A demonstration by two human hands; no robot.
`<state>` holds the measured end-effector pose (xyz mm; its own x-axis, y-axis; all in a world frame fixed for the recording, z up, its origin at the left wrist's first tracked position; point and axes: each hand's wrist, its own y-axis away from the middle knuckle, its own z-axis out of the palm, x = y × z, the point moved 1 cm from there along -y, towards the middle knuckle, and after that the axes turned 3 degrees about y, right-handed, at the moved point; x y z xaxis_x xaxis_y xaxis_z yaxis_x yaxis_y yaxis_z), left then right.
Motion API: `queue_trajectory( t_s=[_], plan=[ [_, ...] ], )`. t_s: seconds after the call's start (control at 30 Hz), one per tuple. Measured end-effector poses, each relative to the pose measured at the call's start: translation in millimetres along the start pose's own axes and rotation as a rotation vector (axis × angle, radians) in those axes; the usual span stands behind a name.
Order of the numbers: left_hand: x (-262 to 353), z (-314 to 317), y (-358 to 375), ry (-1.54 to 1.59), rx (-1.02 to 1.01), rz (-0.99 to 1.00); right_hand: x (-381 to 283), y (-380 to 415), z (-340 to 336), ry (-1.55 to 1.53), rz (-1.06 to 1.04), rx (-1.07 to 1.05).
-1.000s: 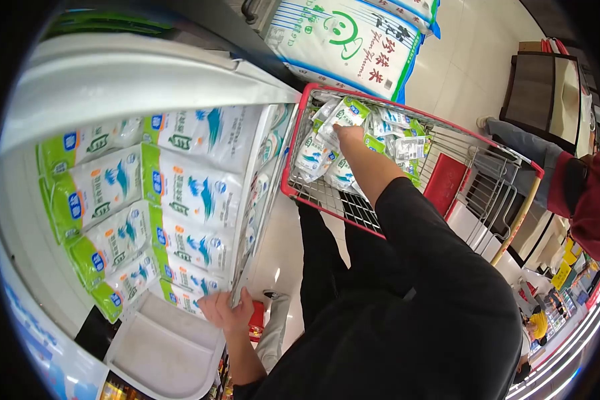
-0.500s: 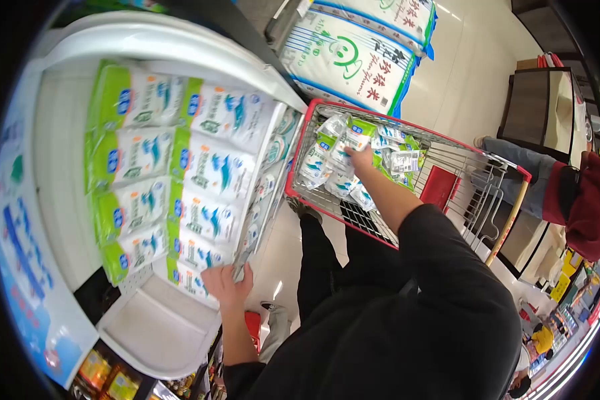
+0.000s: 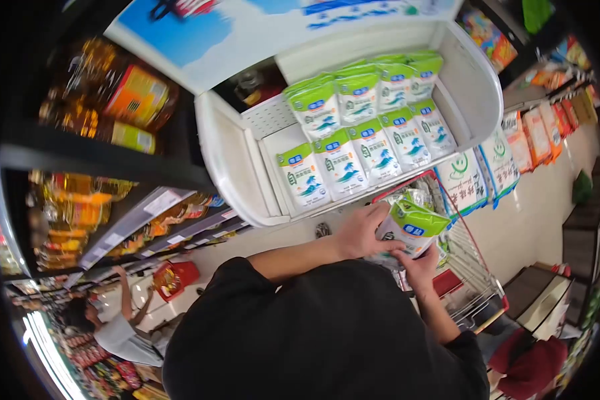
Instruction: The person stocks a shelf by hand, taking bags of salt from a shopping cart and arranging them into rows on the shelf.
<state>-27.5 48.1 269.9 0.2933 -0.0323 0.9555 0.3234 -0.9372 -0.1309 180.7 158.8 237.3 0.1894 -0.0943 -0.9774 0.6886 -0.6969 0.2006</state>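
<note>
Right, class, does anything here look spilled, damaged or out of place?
Nothing stands out: the packets sit in two orderly rows in the white bin, the held packet looks whole where visible, and no spill shows.

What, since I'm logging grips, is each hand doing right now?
Left hand: closed on a green-and-white packet, holding one side.
Right hand: holding the same packet.

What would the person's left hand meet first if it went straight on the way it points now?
The left hand would first push into the green-and-white packet it is touching. Past that, the shopping cart seems next in line, though depth is unclear.
</note>
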Motion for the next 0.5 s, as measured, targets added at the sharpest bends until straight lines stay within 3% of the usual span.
queue_trajectory(
  t_s=[0.13,0.2,0.27,0.33,0.37,0.4,0.5],
  plan=[
    [26.1,-55.8,41.9,-0.045,0.128,0.006,-15.2,4.5,60.9,-0.083,-0.106,-0.019],
    [24.2,-73.3,63.1,0.205,0.209,-0.071,-8.1,-0.9,79.8,-0.449,0.046,0.004],
    [26.8,-86.0,84.7,0.234,0.277,-0.076,-12.8,-6.1,91.1,-0.615,0.163,-0.048],
    [31.6,-99.7,101.7,0.268,0.398,-0.084,-16.8,-26.6,97.9,-0.364,0.135,-0.084],
    [40.6,-106.9,113.7,0.068,0.441,0.002,-26.1,-35.7,104.6,-0.414,0.074,-0.140],
    [39.6,-111.9,126.5,0.069,0.456,0.006,-44.1,-47.9,116.3,-0.465,0.014,-0.200],
    [51.3,-117.1,149.2,0.187,0.478,0.164,-80.0,-93.9,143.9,-0.125,-0.139,-0.236]
  ],
)
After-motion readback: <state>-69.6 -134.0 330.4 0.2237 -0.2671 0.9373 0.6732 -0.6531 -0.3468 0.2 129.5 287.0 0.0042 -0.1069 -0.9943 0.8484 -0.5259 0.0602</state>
